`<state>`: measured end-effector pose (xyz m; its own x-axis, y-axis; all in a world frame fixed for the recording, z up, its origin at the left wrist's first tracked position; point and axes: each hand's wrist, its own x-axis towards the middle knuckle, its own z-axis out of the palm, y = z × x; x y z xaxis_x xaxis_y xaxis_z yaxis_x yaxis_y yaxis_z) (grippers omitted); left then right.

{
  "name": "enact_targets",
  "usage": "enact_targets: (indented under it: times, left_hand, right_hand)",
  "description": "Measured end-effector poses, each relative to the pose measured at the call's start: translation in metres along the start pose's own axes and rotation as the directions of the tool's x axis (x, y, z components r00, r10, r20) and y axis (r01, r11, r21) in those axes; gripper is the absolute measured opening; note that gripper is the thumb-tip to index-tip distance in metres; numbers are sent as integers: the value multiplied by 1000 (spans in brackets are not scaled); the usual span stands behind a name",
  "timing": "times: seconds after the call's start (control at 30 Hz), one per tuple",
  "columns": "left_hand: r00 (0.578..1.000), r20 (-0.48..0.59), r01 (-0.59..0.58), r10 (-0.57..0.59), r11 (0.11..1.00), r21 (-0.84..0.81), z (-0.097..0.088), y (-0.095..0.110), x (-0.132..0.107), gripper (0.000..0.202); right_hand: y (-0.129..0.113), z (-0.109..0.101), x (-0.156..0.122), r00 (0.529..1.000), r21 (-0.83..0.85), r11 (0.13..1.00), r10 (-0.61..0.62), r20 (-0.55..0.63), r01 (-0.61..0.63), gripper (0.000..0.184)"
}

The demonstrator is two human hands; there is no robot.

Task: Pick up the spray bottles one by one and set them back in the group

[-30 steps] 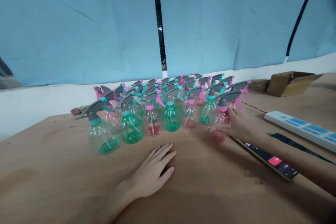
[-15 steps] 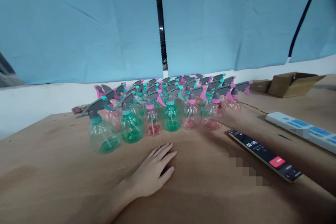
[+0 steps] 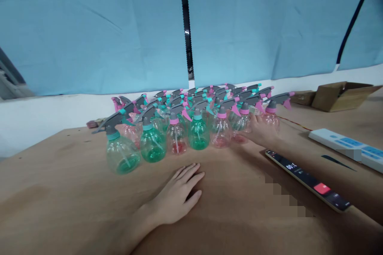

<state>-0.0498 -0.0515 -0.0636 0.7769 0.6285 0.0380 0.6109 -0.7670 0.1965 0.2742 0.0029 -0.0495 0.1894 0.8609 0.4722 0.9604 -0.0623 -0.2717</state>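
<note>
My left hand (image 3: 179, 197) lies flat on the wooden table, palm down with the fingers spread, holding nothing. Ahead of it, spray bottles with grey heads stand close together in rows. In the front row are a clear-green spray bottle (image 3: 122, 155), a darker green one (image 3: 153, 145), and another green one (image 3: 199, 133) farther right. My right hand (image 3: 265, 130) is wrapped round the side of a pink-collared spray bottle (image 3: 241, 122) at the right of the row; its fingers are partly hidden. Just behind that hand is another pink spray bottle (image 3: 272, 118).
A phone (image 3: 308, 181) showing a timer lies below my right forearm. Beyond the forearm are a white power strip (image 3: 329, 137) and a thin cable. An open cardboard box (image 3: 332, 97) stands at the back right, before a blue cloth wall (image 3: 125, 28).
My right hand has moved the pink-collared spray bottle slightly back and left towards the others. My left hand stays flat on the table. The whole view has shifted a little.
</note>
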Motion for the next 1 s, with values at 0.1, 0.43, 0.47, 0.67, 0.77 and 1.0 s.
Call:
enact_targets:
  times: [0.1,0.43,0.47,0.67,0.77,1.0]
  left_hand:
    - [1000,15,7,-7,1000,17,1,-1,0,44]
    - [998,64,12,-16,999,52,3,-1,1,51]
    - [997,72,6,-10,999,52,3,-2,2,52]
    - [990,122,-81,75,996,43,-1,-16,8,60]
    - [992,90,-93,91,995,24,-2,-20,9,54]
    - [995,44,-89,89,996,1,-1,-19,10,50]
  right_hand:
    - [-9,-3,-22,993,-63,997,33,-115,-40,76]
    - [-79,15,-120,764,444,776,-590,262,448,51]
    - [-82,18,-118,753,446,769,-602,267,457,52]
    - [-92,27,-101,738,427,765,-617,273,482,54]
    - [-91,26,-100,733,428,766,-618,283,480,53]
    - [-88,24,-101,719,424,761,-629,295,491,52]
